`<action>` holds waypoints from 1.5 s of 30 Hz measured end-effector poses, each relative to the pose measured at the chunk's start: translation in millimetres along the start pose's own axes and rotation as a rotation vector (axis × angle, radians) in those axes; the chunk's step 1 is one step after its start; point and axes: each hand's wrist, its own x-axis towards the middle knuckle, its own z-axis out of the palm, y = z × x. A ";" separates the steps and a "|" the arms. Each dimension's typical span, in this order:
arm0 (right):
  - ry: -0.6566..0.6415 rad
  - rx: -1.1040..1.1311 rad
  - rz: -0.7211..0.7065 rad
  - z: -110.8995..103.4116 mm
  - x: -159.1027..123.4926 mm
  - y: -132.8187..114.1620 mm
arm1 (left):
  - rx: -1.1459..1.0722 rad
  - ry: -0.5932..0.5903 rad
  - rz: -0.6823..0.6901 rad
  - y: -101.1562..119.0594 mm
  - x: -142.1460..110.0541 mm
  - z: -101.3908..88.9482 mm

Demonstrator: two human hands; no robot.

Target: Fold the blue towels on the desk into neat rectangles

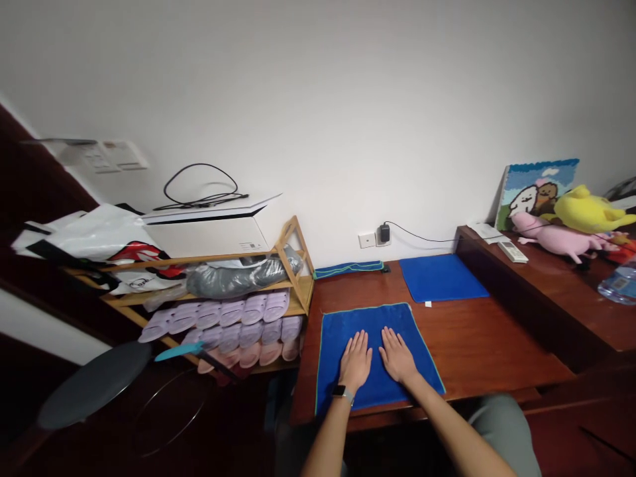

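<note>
While both palms sit flat, count first: three blue cloths on the wooden table (472, 344). One spread blue cloth (348, 324) lies at the near edge, one folded blue cloth (441, 278) sits behind it to the right, and one rolled blue cloth (348, 268) rests against the wall. Two hands, one watch (342, 393) on the left wrist. One charger (384, 233) plugged into the wall socket, cable running right. On the raised ledge: one remote (513, 251), one pink plush (551, 237), one yellow plush (589, 209), one woven picture (539, 185), part of one water bottle (621, 281). One bamboo rack (293, 265) to the left with two rows of lilac and pink slippers (233, 321), and one white box (209, 228) on top.

Left hand (356, 361): fingers straight, slightly fanned, pressed on the spread cloth, gripping nothing. Right hand (396, 356): same pose, fingers extended and lightly spread, palm down on the same cloth. Hands just beside each other, not touching. The spread cloth's front hem reaches the table edge.
</note>
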 end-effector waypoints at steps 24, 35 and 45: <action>0.025 -0.040 0.131 7.4 78.1 68.3 | 0.085 0.046 -0.183 -108.0 47.6 21.0; 0.041 -0.060 0.120 -13.5 63.5 51.2 | 0.100 0.084 -0.132 -85.5 40.3 2.7; 0.025 0.011 -0.058 12.7 39.0 25.0 | -0.063 0.015 -0.068 -63.8 22.9 18.9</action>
